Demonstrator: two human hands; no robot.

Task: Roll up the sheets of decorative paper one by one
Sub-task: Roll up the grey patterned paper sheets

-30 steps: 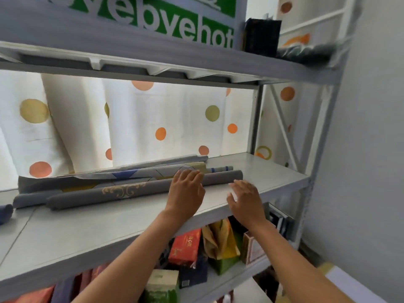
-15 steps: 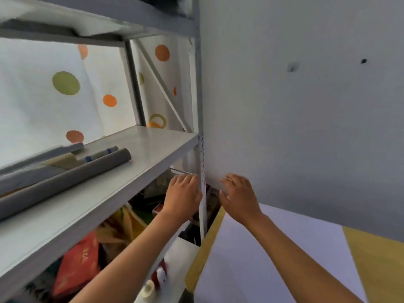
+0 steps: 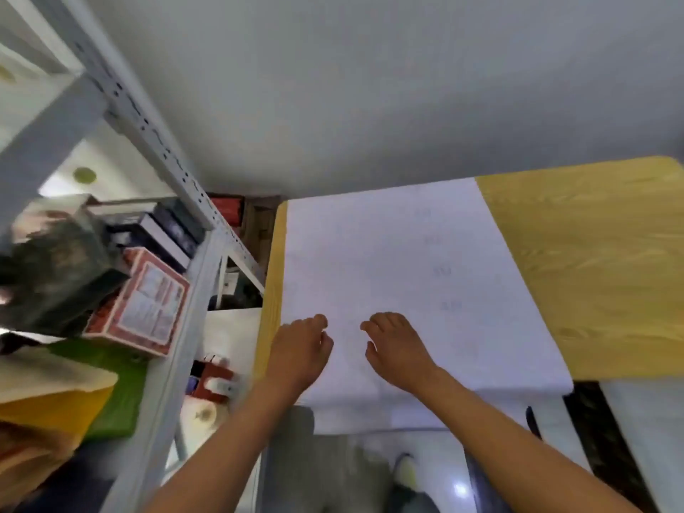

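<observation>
Your left hand and right hand hover empty, fingers loosely curled, over the white decorative sheet — flat on the worktop, rolling not yet begun.

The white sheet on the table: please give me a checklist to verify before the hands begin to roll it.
1. The white sheet lies flat on the yellow wooden table: ok.
2. Left hand empty, no grip on anything: ok.
3. Right hand empty, fingers spread: ok.
4. Both hands over the near part of the sheet: ok; whether they touch the paper: cannot tell.
5. Near edge of the sheet reachable: ok, it hangs over the table's front edge below the wrists.
6. Nothing stands on the sheet in the rolling path: ok.
</observation>
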